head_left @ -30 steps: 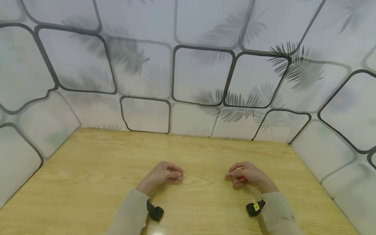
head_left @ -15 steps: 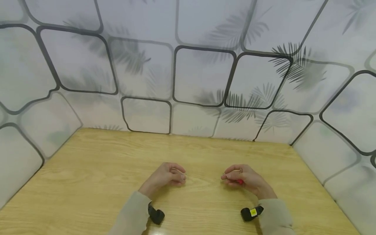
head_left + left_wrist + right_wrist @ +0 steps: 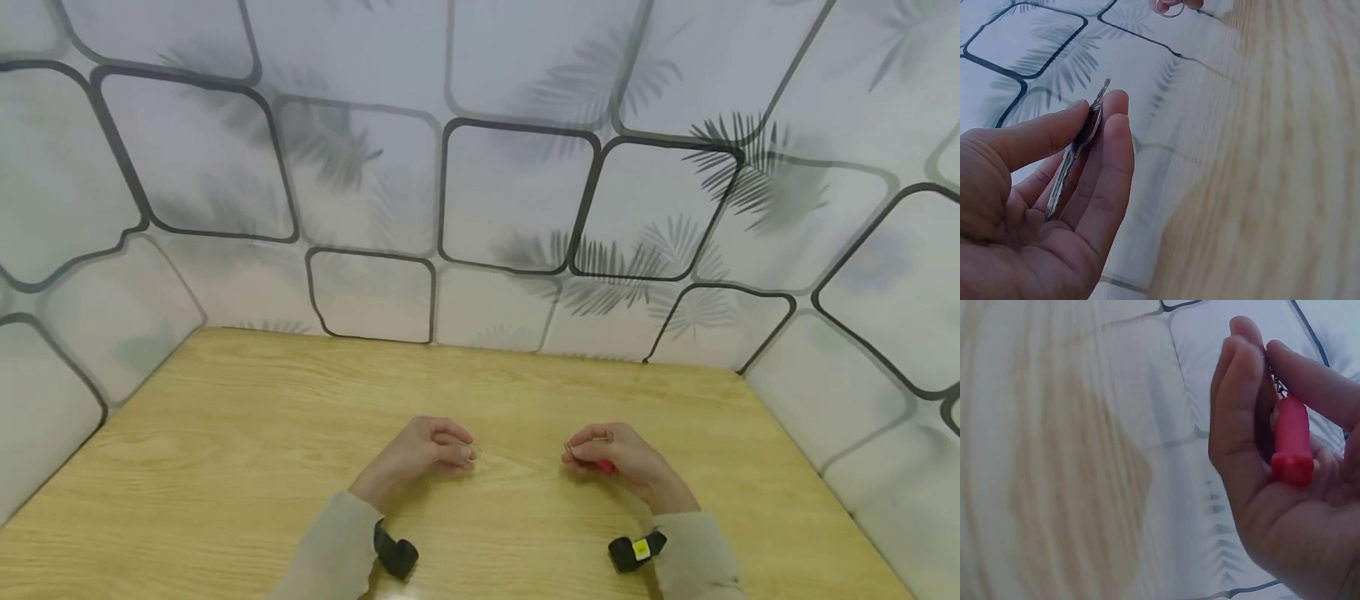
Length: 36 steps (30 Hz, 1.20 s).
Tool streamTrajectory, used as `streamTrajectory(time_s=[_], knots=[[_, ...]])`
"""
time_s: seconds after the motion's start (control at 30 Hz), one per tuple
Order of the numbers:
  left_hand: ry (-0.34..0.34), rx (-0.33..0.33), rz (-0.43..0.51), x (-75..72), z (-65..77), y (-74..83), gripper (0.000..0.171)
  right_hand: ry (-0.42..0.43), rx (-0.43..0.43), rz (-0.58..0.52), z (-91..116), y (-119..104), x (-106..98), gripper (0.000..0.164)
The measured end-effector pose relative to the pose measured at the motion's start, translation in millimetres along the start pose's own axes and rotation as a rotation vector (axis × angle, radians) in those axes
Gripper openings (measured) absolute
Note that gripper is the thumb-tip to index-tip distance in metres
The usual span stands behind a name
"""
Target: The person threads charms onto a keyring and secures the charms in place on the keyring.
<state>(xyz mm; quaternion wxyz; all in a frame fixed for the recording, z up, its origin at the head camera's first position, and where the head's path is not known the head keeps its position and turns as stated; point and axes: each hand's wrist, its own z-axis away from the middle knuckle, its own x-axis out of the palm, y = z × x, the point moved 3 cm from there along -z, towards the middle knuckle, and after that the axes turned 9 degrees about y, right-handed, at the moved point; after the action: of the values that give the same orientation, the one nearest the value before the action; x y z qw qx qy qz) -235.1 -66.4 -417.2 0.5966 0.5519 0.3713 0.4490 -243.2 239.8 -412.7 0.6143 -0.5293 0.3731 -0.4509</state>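
Note:
My left hand [image 3: 420, 450] pinches a metal key [image 3: 1066, 169] by its head between thumb and fingers, the toothed blade pointing down toward the palm. A small metal ring [image 3: 1102, 92] sticks up from the key's head. Opposite, my right hand [image 3: 626, 458] pinches the chain [image 3: 1277, 381] of a red keychain charm [image 3: 1292, 437], which hangs in front of the curled fingers. A thin split ring [image 3: 1170, 9] shows at the right fingertips in the left wrist view. The two hands are apart, both over the table.
The wood-grain table [image 3: 300, 383] lies below both hands. Patterned panels [image 3: 495, 200] with dark outlines and leaf prints rise behind it and on both sides. A black wrist strap camera [image 3: 396, 557] is on the left wrist, another camera [image 3: 628, 552] on the right.
My right hand has come a little left and nearer, toward the left hand, still holding the charm. The left hand has hardly moved and still holds the key.

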Motion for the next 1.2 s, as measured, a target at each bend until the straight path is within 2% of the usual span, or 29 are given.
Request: streamTrajectory(time_s=[0.27, 0.53, 0.77, 1.2], knots=[[0.006, 0.000, 0.003, 4.1, -1.3, -0.7, 0.024, -0.080, -0.044, -0.010, -1.8, -1.6, 6.7, 0.014], [0.006, 0.021, 0.006, 9.6, -2.8, -0.9, 0.023, -0.057, -0.014, 0.015, -3.5, 0.1, 19.3, 0.010], [-0.019, 0.040, 0.002, 20.5, -7.2, 0.5, 0.026, -0.068, 0.002, 0.001, -3.0, -1.6, 30.9, 0.010], [-0.031, 0.037, 0.003, 35.8, -8.9, -1.8, 0.025, 0.019, -0.022, 0.024, -2.3, -5.0, 45.8, 0.010]])
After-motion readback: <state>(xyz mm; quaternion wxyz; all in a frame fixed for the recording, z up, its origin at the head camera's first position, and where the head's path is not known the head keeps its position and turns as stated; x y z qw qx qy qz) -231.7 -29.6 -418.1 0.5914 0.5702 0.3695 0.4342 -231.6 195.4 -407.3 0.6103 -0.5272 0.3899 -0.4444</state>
